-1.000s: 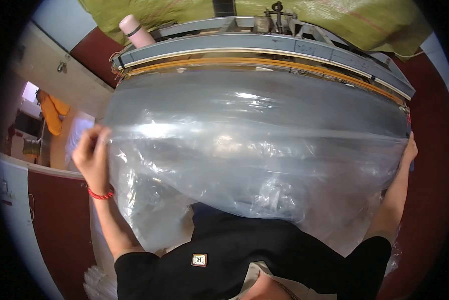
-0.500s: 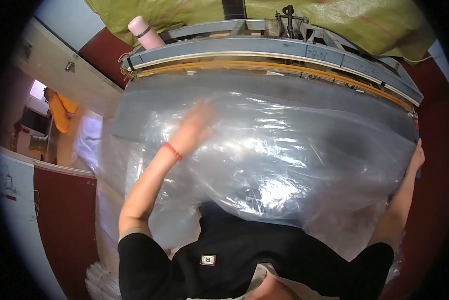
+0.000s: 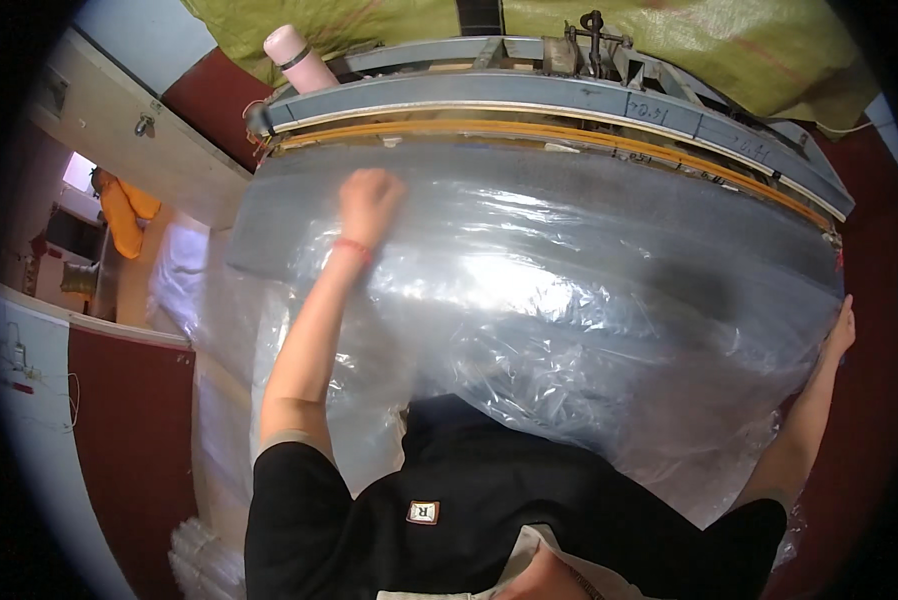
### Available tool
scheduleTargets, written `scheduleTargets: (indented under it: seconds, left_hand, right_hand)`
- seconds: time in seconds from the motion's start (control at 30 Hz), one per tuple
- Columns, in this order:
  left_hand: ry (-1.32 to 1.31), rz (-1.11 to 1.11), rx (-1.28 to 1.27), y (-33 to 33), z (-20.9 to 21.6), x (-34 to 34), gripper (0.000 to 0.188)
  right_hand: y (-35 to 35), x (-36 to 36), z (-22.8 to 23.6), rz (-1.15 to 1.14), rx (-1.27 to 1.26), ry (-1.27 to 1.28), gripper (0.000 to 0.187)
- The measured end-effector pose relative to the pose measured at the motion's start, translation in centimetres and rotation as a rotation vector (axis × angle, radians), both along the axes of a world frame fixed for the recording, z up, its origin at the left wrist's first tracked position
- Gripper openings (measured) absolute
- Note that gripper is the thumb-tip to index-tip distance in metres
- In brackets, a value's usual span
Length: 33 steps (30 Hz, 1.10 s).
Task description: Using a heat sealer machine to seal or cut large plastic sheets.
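Observation:
Clear plastic film (image 3: 529, 290) lies wrinkled and shiny across the grey tabletop (image 3: 449, 160) of a long bench, its near part hanging against my black shirt. Toward the left part of the tabletop, my left hand (image 3: 371, 203) is closed with curled fingers, close to the film's far side. Whether film is caught in its fingers is hidden. A red bead bracelet (image 3: 352, 250) circles that wrist. At the bench's right edge, my right hand (image 3: 842, 328) is closed at the film's side, with its fingers partly hidden.
A grey metal beam (image 3: 529, 95) with orange strips (image 3: 439, 130) runs along the bench's far side. Behind it stand a pink bottle (image 3: 299, 58) and a metal clamp (image 3: 595, 45). Green-yellow sheeting (image 3: 729, 50) hangs beyond. At left is a door (image 3: 119, 115); bundled plastic (image 3: 204, 560) lies lower left.
My left hand has moved away from me and slightly left, and its blurred fingers are now curled. The film has shifted and looks flatter on the tabletop. My right hand is slightly lower at the edge.

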<state>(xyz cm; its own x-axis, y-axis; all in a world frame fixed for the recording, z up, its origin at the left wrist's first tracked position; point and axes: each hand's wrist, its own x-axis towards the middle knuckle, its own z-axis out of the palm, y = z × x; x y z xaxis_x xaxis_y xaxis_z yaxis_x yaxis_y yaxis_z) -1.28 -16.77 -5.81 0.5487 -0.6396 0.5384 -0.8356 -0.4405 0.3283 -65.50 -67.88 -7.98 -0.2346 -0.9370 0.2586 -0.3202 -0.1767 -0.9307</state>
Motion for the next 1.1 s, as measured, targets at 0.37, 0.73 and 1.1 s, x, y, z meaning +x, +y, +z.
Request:
scheduleTargets:
  seconds: [0.37, 0.73, 1.1]
  left_hand:
    - [-0.010, 0.002, -0.046, -1.8, -0.5, -0.7, 0.014]
    - [0.472, 0.231, -0.529, -1.5, -3.3, 6.9, 0.018]
    - [0.419, 0.307, -0.583, -2.1, -4.3, 15.3, 0.021]
  right_hand:
    - [1.6, -4.4, 2.7, 0.141, -0.031, -0.293, 0.037]
    - [-3.0, 8.6, 2.1, -0.295, -0.157, 0.846, 0.061]
    - [-2.8, 20.7, 0.5, -0.312, -0.111, 0.033, 0.022]
